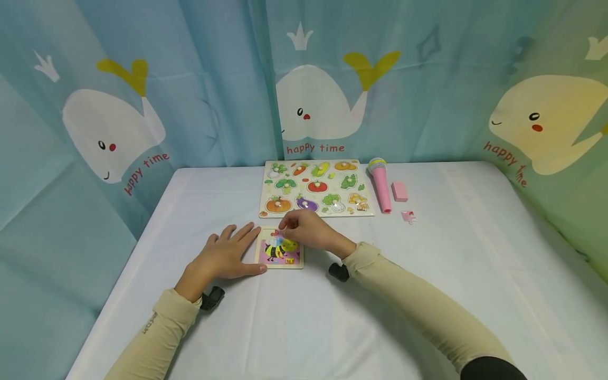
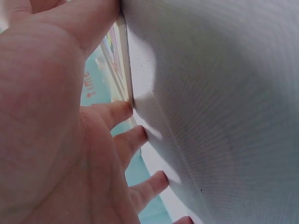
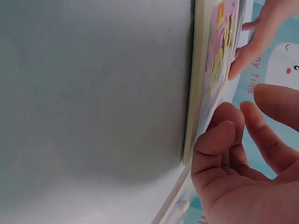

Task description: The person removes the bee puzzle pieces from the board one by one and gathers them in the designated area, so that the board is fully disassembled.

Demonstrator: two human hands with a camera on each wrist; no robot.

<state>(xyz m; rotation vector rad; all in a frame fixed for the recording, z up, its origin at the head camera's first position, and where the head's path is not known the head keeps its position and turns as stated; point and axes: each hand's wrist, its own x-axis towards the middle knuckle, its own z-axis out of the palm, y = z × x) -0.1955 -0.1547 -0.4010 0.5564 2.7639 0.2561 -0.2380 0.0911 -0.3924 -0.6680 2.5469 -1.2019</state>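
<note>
A small wooden jigsaw puzzle (image 1: 280, 258) with a bee picture lies on the white cloth. My left hand (image 1: 228, 256) is spread flat beside it, thumb and index fingertip at its left edge; the left wrist view shows these fingers (image 2: 120, 112) against the board's side. Over the puzzle's upper right part is my right hand (image 1: 309, 229). In the right wrist view its lower fingers (image 3: 217, 140) curl against the picture, while the thumb and another fingertip come close together above. Whether a piece sits between the right fingers is hidden.
Behind the puzzle lies a vegetable knob board (image 1: 296, 184). To its right are a pink toy microphone (image 1: 381, 187), a pink block (image 1: 399, 191) and a loose pink jigsaw piece (image 1: 408, 217). A whale-print curtain (image 1: 214, 105) hangs along the table's back edge.
</note>
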